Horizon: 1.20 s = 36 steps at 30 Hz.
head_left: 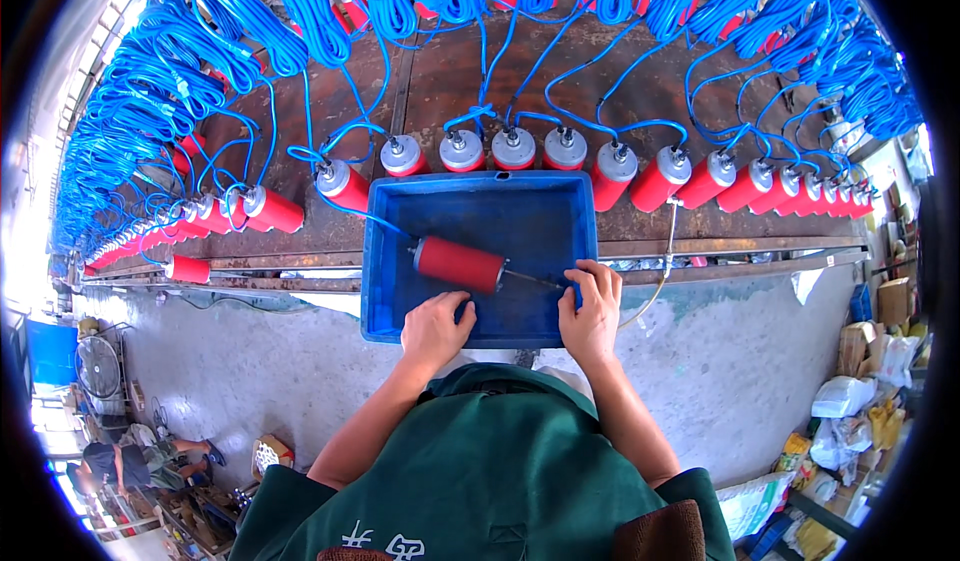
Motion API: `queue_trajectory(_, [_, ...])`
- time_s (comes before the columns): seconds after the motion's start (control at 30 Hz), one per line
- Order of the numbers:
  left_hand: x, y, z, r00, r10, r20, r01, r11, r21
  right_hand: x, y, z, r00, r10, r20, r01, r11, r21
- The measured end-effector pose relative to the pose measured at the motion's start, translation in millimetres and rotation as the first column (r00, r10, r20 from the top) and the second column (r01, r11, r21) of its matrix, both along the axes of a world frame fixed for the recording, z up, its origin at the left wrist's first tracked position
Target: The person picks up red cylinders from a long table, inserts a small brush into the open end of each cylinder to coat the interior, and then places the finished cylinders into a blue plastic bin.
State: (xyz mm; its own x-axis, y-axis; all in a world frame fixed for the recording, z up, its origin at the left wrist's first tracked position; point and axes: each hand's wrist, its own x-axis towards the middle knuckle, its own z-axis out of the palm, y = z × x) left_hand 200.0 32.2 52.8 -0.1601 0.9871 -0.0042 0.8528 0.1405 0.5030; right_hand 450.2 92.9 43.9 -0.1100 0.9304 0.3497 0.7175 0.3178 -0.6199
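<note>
A red cylinder with metal ends (460,264) lies tilted in a shallow blue tray (480,187). A blue cable runs from its left end over the tray's side. From its right end a thin metal rod (533,280) reaches the fingertips of my right hand (592,309), whose thumb and fingers close around the rod's outer end. My left hand (436,329) is at the tray's near edge, just below the cylinder. Its fingers are loosely bent, the thumb stands apart, and I see nothing held in it.
Several similar red cylinders (660,179) line the rusty metal table (440,91) behind and beside the tray. Coiled blue cables (240,21) are heaped along its far side. A pale hose (668,246) hangs over the near edge. Another person (140,463) is at the lower left.
</note>
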Motion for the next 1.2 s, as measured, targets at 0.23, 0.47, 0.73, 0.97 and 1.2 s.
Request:
queue_trajectory(0.23, [-0.4, -0.1, -1.0, 1.0, -0.007, 0.0, 0.007, 1.0, 0.009, -0.5, -0.5, 2.7, 1.0, -0.004, 0.002, 0.004, 1.0, -0.006])
queue_trajectory(0.47, [-0.7, -0.4, -2.0, 1.0, -0.006, -0.002, 0.006, 1.0, 0.005, -0.5, -0.7, 3.8, 1.0, 0.0, -0.01, 0.0, 1.0, -0.009])
queue_trajectory(0.73, [0.8, 0.1, 0.8, 1.0, -0.005, -0.008, 0.006, 1.0, 0.012, -0.2, -0.8, 2.7, 1.0, -0.002, -0.008, 0.002, 1.0, -0.014])
queue_trajectory(0.97, [0.5, 0.2, -2.1, 1.0, -0.006, -0.005, 0.006, 1.0, 0.016, 0.6, 0.1, 0.6, 1.0, -0.003, -0.012, 0.003, 1.0, 0.008])
queue_trajectory(1.2, [-3.0, -0.8, -3.5, 0.999, -0.016, 0.035, 0.015, 1.0, 0.014, -0.9, 0.9, -0.1, 0.999, 0.0, -0.032, 0.001, 0.999, 0.032])
